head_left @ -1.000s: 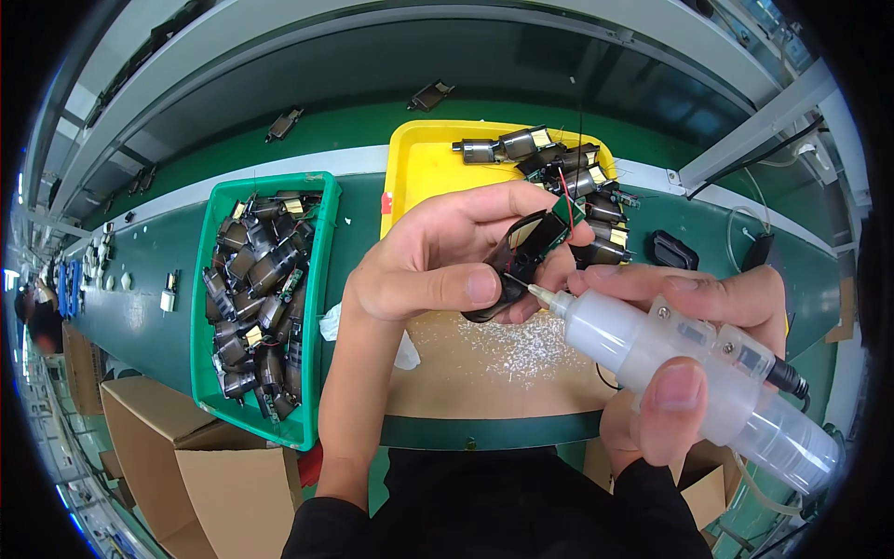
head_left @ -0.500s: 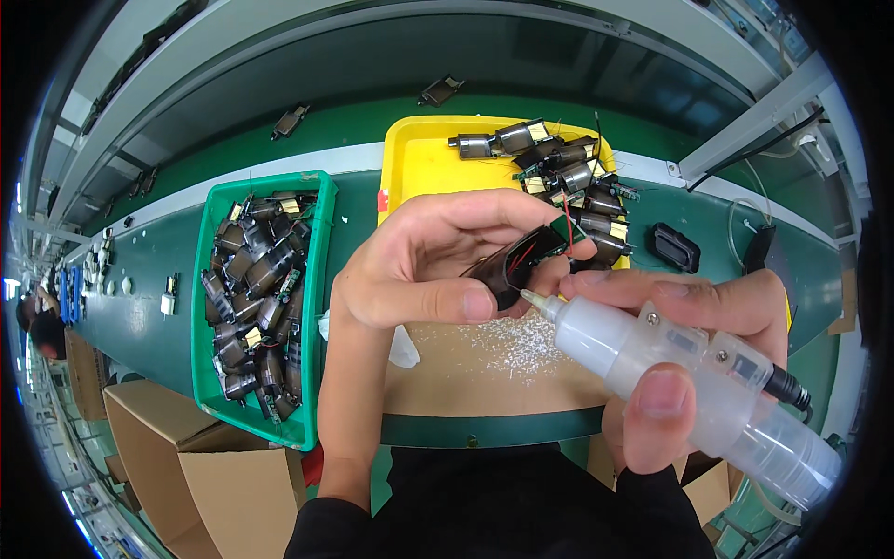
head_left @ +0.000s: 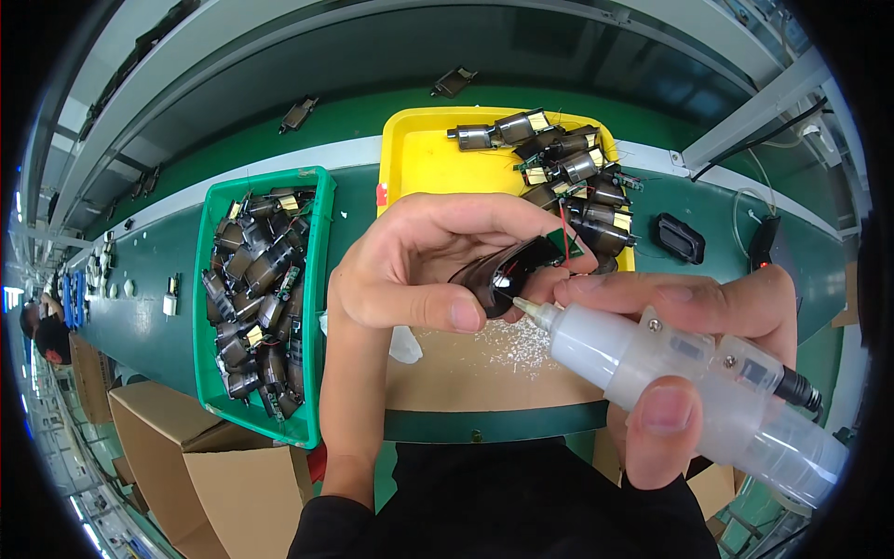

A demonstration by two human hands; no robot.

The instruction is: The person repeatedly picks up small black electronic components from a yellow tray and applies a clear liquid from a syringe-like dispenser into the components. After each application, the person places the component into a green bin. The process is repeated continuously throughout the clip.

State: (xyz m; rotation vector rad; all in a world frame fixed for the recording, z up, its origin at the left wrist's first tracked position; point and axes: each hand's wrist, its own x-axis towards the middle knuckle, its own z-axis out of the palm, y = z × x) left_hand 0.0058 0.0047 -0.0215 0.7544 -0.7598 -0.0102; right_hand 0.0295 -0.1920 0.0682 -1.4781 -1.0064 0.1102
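While the green bin (head_left: 312, 279) at the left is holding many dark parts and the yellow tray (head_left: 419, 158) far behind is holding another pile, the work seems to be in the middle. The right hand (head_left: 708, 373) is clasping a clear dispenser (head_left: 670, 382), its tip touching the black part (head_left: 498, 270) that the left hand (head_left: 419, 270) is pinching in the centre.

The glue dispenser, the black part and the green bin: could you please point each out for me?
glue dispenser (head_left: 652, 373), head view, on its clear barrel.
black part (head_left: 503, 270), head view, on its glossy black body between the fingers.
green bin (head_left: 321, 279), head view, on its right-hand rim.
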